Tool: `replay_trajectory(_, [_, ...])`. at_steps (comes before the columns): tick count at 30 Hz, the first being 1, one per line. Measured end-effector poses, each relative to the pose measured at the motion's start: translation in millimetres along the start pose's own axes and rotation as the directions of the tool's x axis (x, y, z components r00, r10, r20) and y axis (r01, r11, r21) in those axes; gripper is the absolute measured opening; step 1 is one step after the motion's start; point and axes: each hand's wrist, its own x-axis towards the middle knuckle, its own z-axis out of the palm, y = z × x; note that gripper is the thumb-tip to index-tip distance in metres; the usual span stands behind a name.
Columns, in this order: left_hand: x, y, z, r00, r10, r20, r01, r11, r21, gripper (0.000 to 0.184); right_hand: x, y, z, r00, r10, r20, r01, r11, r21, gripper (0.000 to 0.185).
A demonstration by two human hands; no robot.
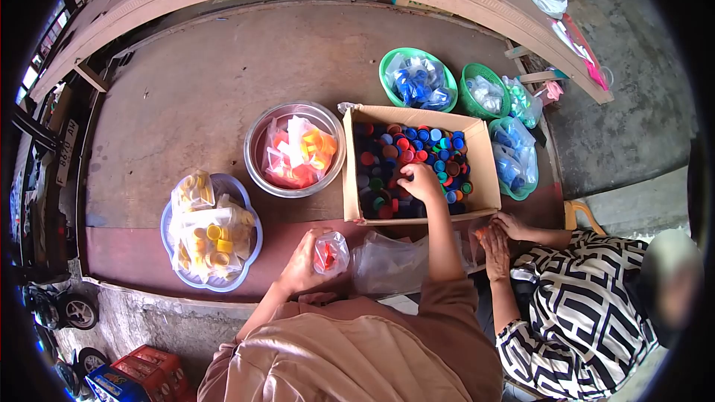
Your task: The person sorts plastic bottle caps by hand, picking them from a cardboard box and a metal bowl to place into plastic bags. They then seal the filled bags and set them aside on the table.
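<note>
My left hand (302, 262) holds a small clear plastic bag (331, 253) with red caps in it, near the front edge of the table. Over a cardboard box (484, 180) full of mixed bottle caps (452, 166), my right hand (421, 182) reaches in with its fingers bent and close together among the caps. Whether a cap is between those fingers is too small to tell. Flat clear plastic bags (391, 262) lie in front of the box, between my arms.
A steel bowl (253, 171) of bagged red and orange caps stands left of the box. Further left is a pale blue basket (257, 234) of bagged yellow caps. Green baskets (384, 67) hold bagged caps. At right a co-worker (573, 305) holds something orange in both hands.
</note>
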Motion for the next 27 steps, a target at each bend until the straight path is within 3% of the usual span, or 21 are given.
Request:
replay_trajectory(1, [-0.3,-2.6,0.3,1.000,0.007,0.015,-0.007,1.000,0.020,0.086,11.3,0.7,-2.5,0.983,0.053,0.176,-0.044,0.997,-0.056,0.041])
replay_trajectory(3, [-2.0,-5.2,0.1,1.000,0.004,0.012,-0.004,1.000,0.022,0.086,22.2,-11.5,2.1,0.958,0.155,0.239,-0.178,0.981,0.078,0.052])
replay_trajectory(5, [-1.1,-5.3,0.3,1.000,-0.007,0.005,0.007,1.000,0.015,0.086,24.4,-8.7,29.4,1.000,0.023,0.013,-0.022,0.995,-0.102,0.052])
replay_trajectory(6, [-1.0,-3.7,-1.0,1.000,-0.017,0.001,0.017,1.000,0.008,0.086,26.1,-7.7,37.0,0.999,0.010,-0.047,-0.013,0.998,-0.068,0.040])
replay_trajectory(9, [-2.1,-3.3,-1.5,0.999,-0.044,0.003,0.044,0.999,0.000,0.086,30.7,9.0,36.0,0.976,0.124,-0.176,-0.129,0.992,-0.014,0.027])
replay_trajectory(10, [-1.6,-3.4,-1.3,0.999,-0.049,0.003,0.049,0.999,0.000,0.085,29.6,12.9,35.5,0.941,0.123,-0.314,-0.137,0.990,-0.020,0.018])
replay_trajectory(11, [-1.6,-3.9,-0.9,0.999,-0.039,0.002,0.039,0.999,-0.003,0.085,30.9,16.8,33.5,0.907,0.239,-0.348,-0.249,0.968,0.016,0.017])
replay_trajectory(13, [-2.2,-6.0,-0.1,1.000,-0.020,-0.004,0.020,1.000,-0.008,0.085,26.1,19.5,27.8,0.843,0.175,-0.508,-0.253,0.964,-0.088,0.022])
replay_trajectory(14, [-2.7,-7.0,0.1,1.000,-0.014,-0.003,0.014,1.000,-0.008,0.085,25.7,22.9,29.7,0.815,0.048,-0.578,-0.171,0.972,-0.162,0.024])
replay_trajectory(17, [-3.7,-7.9,0.0,1.000,-0.010,0.003,0.010,1.000,0.000,0.085,21.5,2.7,21.8,0.849,-0.212,-0.484,0.180,0.977,-0.113,0.023])
replay_trajectory(18, [-4.1,-6.2,-0.6,1.000,-0.018,0.006,0.018,1.000,0.008,0.085,21.1,-5.6,21.7,0.906,-0.252,-0.341,0.290,0.955,0.065,0.021])
replay_trajectory(19, [-4.0,-5.0,-1.4,1.000,-0.025,0.009,0.025,1.000,0.017,0.085,18.1,-20.5,20.0,0.985,-0.150,-0.090,0.169,0.953,0.253,0.022])
replay_trajectory(21, [-4.3,-3.9,-2.6,1.000,-0.026,0.007,0.026,1.000,0.015,0.084,11.2,-24.6,36.7,0.954,-0.300,0.004,0.300,0.954,0.023,0.026])
replay_trajectory(22, [-4.8,-3.7,-2.9,1.000,-0.027,0.007,0.027,1.000,0.014,0.084,9.9,-23.6,38.1,0.966,-0.246,0.075,0.252,0.964,-0.089,0.029])
replay_trajectory(25, [-5.5,-5.8,-1.8,1.000,0.009,-0.009,-0.009,1.000,-0.001,0.083,14.4,-10.7,31.9,0.986,-0.162,-0.038,0.153,0.973,-0.174,0.022])
replay_trajectory(26, [-5.8,-5.5,-2.2,1.000,0.006,-0.009,-0.006,1.000,0.002,0.082,16.4,-6.0,30.1,0.992,-0.080,-0.096,0.076,0.996,-0.050,0.015])
replay_trajectory(27, [-6.3,-4.9,-2.6,1.000,0.002,-0.010,-0.002,1.000,0.005,0.082,23.0,10.1,39.9,0.957,-0.068,-0.281,0.082,0.996,0.040,0.012])
